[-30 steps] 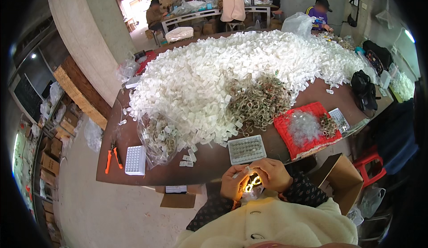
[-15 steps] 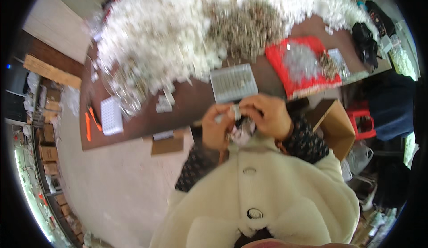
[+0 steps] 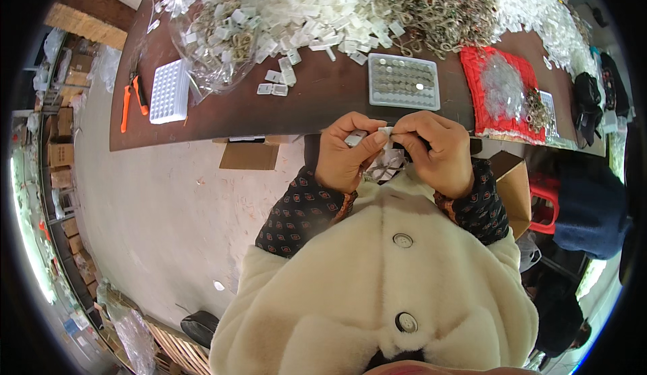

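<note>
My left hand (image 3: 345,151) and my right hand (image 3: 433,149) meet in front of my chest, just below the edge of the brown table (image 3: 317,102). Together they pinch a small white plastic piece (image 3: 385,131) between the fingertips. A bunch of thin metal rings (image 3: 384,167) hangs under the hands against my cream fleece coat. Straight ahead on the table lies a grey tray of round button cells (image 3: 403,81).
A big heap of white plastic pieces (image 3: 317,1) and a pile of metal rings (image 3: 438,4) cover the table's far side. A clear bag of rings (image 3: 219,38), a white tray (image 3: 168,92), orange pliers (image 3: 129,99), a red basket (image 3: 502,88) and a cardboard box (image 3: 515,186) are nearby.
The view has tilted down and closer, so the table has slid to the top. My hands stay together on the small piece, now larger in the picture.
</note>
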`<state>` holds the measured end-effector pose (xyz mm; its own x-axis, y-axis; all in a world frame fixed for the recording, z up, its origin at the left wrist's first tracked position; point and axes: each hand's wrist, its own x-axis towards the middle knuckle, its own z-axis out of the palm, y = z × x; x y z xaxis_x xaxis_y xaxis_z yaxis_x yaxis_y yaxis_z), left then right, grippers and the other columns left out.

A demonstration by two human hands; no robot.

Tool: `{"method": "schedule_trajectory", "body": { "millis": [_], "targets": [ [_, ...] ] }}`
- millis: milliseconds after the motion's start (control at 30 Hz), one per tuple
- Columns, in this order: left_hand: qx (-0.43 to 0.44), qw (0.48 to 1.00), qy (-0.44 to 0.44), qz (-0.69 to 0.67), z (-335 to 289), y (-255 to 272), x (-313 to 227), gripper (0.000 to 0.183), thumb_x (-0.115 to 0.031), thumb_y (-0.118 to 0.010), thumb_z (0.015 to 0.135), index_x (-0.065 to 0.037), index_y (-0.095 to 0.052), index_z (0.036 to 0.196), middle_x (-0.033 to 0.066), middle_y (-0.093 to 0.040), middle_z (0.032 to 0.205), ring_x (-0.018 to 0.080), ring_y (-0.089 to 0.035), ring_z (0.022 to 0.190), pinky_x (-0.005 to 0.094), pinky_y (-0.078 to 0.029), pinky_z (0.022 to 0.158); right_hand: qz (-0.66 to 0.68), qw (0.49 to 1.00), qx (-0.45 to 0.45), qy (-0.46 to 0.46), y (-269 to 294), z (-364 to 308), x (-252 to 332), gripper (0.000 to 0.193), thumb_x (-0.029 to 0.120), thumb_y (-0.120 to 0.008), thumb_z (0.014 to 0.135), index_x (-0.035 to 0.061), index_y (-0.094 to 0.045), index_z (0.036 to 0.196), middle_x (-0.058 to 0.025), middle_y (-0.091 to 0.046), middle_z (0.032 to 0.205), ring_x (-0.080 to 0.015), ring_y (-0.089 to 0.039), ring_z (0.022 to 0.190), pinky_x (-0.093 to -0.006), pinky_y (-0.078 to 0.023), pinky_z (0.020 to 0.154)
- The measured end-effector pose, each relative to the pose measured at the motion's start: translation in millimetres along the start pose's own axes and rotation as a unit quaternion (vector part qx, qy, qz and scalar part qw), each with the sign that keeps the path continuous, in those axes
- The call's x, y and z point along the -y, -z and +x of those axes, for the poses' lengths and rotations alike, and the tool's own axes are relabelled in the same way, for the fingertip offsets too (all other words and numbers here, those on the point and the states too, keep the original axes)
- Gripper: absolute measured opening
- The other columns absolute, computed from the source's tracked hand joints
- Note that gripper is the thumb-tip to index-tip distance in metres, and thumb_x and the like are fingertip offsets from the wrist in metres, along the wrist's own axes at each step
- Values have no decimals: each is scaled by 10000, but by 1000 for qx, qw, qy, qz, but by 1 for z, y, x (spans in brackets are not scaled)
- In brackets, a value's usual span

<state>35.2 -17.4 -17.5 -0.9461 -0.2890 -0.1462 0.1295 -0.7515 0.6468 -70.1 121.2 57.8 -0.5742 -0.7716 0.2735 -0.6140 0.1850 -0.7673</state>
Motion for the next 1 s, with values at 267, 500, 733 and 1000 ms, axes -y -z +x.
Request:
{"method": "schedule_trajectory", "body": {
  "millis": [267, 500, 733, 1000],
  "targets": [
    [-193, 973, -105, -69, -30, 64, -37, 267, -255, -526, 942, -47, -602, 1090, 74, -608, 906, 171, -558, 733, 272, -459, 611, -36, 994, 10, 98, -103, 67, -6, 173, 75, -649, 887, 84, -630, 1058, -115, -627, 908, -341, -633, 755, -387, -513, 632],
    [-199, 968, -148, -29, -45, 85, -50, 82, -108, -662, 924, -77, -588, 938, 76, -621, 926, 146, -568, 690, 242, -451, 608, -203, 973, 59, 91, -162, 98, -18, 96, 78, -590, 829, 77, -602, 924, -152, -571, 886, -371, -631, 691, -459, -501, 590],
    [-200, 971, -129, 9, -24, 62, -51, 319, -43, -646, 925, 6, -567, 1230, 49, -605, 893, 95, -523, 619, 207, -410, 527, -34, 995, -52, 72, -127, 77, -12, 65, 108, -656, 856, 99, -611, 901, -83, -622, 830, -330, -634, 708, -410, -500, 598],
    [-255, 954, -151, 48, -33, 71, -45, 74, -53, -672, 911, -19, -618, 948, 54, -613, 825, 106, -511, 571, 212, -389, 493, -85, 992, 3, 97, -137, 77, -29, 104, 105, -648, 856, 108, -630, 958, -78, -576, 928, -312, -631, 752, -404, -495, 603]
  ]
}}
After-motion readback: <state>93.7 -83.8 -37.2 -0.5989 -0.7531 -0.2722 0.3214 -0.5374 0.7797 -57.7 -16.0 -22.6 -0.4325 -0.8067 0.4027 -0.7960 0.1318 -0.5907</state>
